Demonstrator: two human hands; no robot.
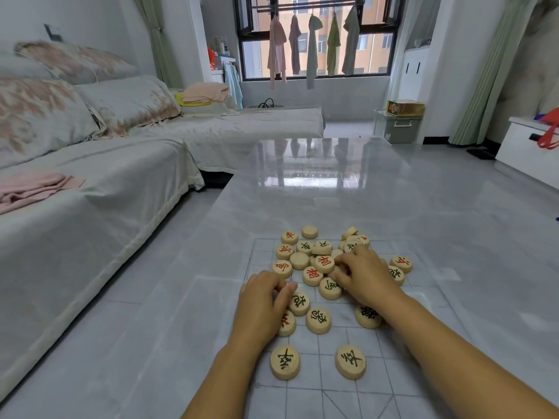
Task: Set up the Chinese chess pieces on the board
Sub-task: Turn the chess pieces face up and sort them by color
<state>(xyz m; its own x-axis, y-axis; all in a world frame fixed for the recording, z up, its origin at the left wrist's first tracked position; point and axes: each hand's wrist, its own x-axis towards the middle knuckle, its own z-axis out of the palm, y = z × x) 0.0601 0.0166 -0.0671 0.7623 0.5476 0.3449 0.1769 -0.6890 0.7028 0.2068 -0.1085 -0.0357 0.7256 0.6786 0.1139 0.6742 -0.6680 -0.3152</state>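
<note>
Fingers: left fingers [287,288] curled down and close together, tips at the near-left edge of the heap; right fingers [341,269] curled in among the discs. Can't tell whether either set pinches a disc, as the tips are hidden.
Left hand: left hand [261,303] knuckles up, partly covering a red-marked disc [286,323].
Right hand: right hand [367,278] knuckles up, over the right half of the heap.
Task thing: round pale wooden chess pieces with red or black characters [322,263], a loose heap, some face down, some overlapping.
Where: heap sits on the middle and far part of the thin clear grid-lined board sheet [378,385], which lies on the glossy grey table [317,182].
Near rows: two black-character discs, one near left [285,362] and one near right [350,361], lie flat, well apart, on the board's near part.
Key relation: heap lies just ahead of and between both hands. Right hand is nearer, already in it; left hand only touches its edge.
Axis: discs are round and flat, so no long axis and any approach direction works.
Step (judgement): sorting and spreading the heap, placement barely begun.
Next (judgement): single out one disc, then carry it toward the body to a near grid point.
Risk (judgement): overlapped discs may slide.
Rest: covered grey sofa [90,182] at left.
</note>
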